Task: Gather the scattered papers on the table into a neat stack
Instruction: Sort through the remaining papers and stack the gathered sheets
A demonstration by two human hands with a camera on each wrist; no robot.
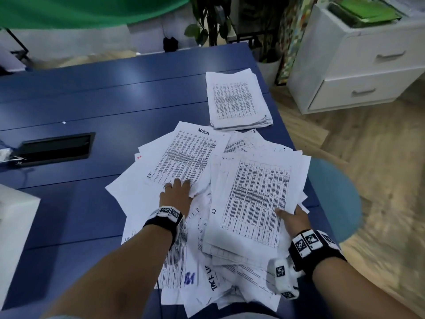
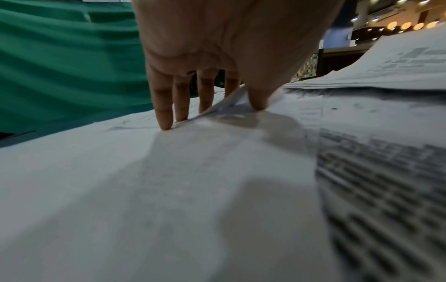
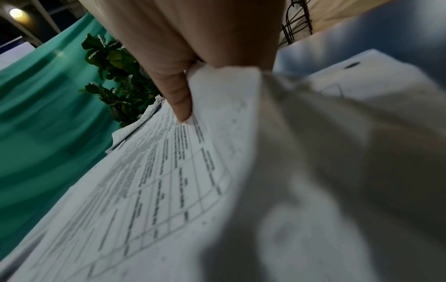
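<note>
A loose spread of printed white papers (image 1: 188, 249) covers the near right part of the blue table (image 1: 92, 100). My right hand (image 1: 292, 215) pinches a bundle of gathered sheets (image 1: 255, 199) at its right edge, thumb on top (image 3: 181, 106), the other fingers hidden beneath. My left hand (image 1: 176, 189) lies on the sheet marked "ADMIN" (image 1: 186, 155); its straight fingertips (image 2: 166, 122) press the paper (image 2: 144, 190) and one sheet edge lifts between fingers and thumb. A squared stack of papers (image 1: 236, 100) lies at the far right of the table.
A black cable slot (image 1: 57, 148) is set into the table at left. A white box (image 1: 13, 217) stands at the near left edge. Right of the table are a blue stool (image 1: 333, 199) and a white drawer cabinet (image 1: 358, 58). A potted plant (image 1: 213, 21) stands behind.
</note>
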